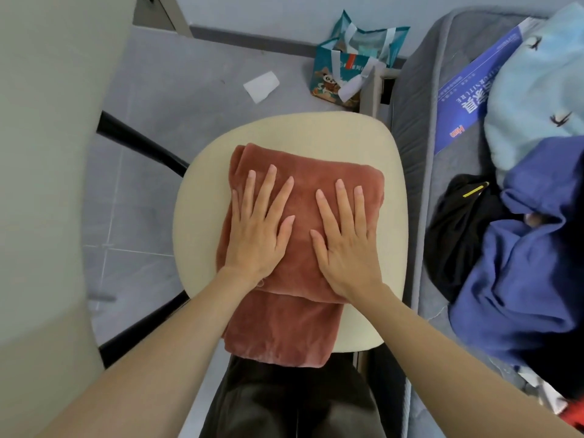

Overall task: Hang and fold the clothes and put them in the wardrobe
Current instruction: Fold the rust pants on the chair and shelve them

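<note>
We find the rust-red garment [284, 330] folded on the cream chair seat [316, 128], directly ahead of the person; its long axis runs from 12 o'clock to 6 o'clock, tilted slightly toward 1 o'clock at the far end; its near end overhangs the seat's front edge at 6 o'clock. A doubled upper layer covers the far part; a thinner tail shows beyond it toward 6 o'clock.

The left hand [257, 229] and the right hand [344, 241] both lie flat on that upper layer, fingers straight and spread, pointing toward 12 o'clock; neither grasps anything; both press palm-down, side by side, left on the 9 o'clock half, right on the 3 o'clock half, thumbs near but apart.

We judge the step in hand to be the smoothing of a fold; the tail at 6 o'clock appears to want one more fold before the bundle is lifted.

Governing relation: the garment lies directly under both palms, its long edges at 9 and 3 o'clock just outside each hand; each hand is equally near its own edge, so a two-handed move would suit.

A pile of clothes [521, 279] lies on the bed [420, 153] at 3 o'clock, nearer the right hand; we cannot identify the wardrobe with certainty.
</note>
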`<state>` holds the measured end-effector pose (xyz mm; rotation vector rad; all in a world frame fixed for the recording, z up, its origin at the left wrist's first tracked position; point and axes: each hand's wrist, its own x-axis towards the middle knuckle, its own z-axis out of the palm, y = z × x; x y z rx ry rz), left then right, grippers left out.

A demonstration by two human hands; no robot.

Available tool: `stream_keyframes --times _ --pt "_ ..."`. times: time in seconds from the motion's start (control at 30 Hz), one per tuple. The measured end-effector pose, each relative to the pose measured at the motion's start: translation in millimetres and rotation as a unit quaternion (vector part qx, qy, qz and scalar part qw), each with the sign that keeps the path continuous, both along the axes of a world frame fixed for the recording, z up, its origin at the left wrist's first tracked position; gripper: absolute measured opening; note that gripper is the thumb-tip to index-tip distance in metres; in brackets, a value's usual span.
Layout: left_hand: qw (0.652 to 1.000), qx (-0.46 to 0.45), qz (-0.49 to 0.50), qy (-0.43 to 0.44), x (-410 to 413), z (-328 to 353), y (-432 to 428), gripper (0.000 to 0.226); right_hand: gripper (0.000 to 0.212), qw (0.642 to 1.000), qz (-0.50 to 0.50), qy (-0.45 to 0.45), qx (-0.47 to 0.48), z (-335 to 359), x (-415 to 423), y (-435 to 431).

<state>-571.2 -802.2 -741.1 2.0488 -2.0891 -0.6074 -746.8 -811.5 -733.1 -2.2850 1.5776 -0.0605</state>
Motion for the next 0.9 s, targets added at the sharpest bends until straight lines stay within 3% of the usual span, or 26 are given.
stream_keyframes --times 0.23,0.3,0.37,0.47,0.57,0.7,0.9 --pt "0.998 0.031 -0.017 -0.056 2 45 -18 0.05 0.054 0.996 0.07 0.059 0.0 47 -12 -23" --pt "0.999 -0.008 -0.021 -0.039 9 63 -39 0.038 0.041 0.999 0.041 0.015 -0.005 67 -12 -42" --pt "0.997 0.016 -0.065 -0.028 19 76 -66 0.043 0.037 0.998 0.009 -0.04 0.049 81 -10 -67" --pt "0.967 0.201 -0.147 -0.049 29 82 -103 0.092 0.08 0.982 0.011 0.005 0.191 90 -4 -101" --pt "0.933 0.293 -0.18 -0.108 26 72 -118 0.109 0.102 0.954 0.002 0.085 0.287 82 4 -118" --pt "0.929 0.295 -0.179 -0.138 16 58 -118 0.098 0.085 0.939 0.027 0.189 0.285 67 21 -114" --pt "0.951 0.194 -0.17 -0.169 13 65 -117 0.066 0.045 0.968 0.031 0.187 0.165 76 20 -106"
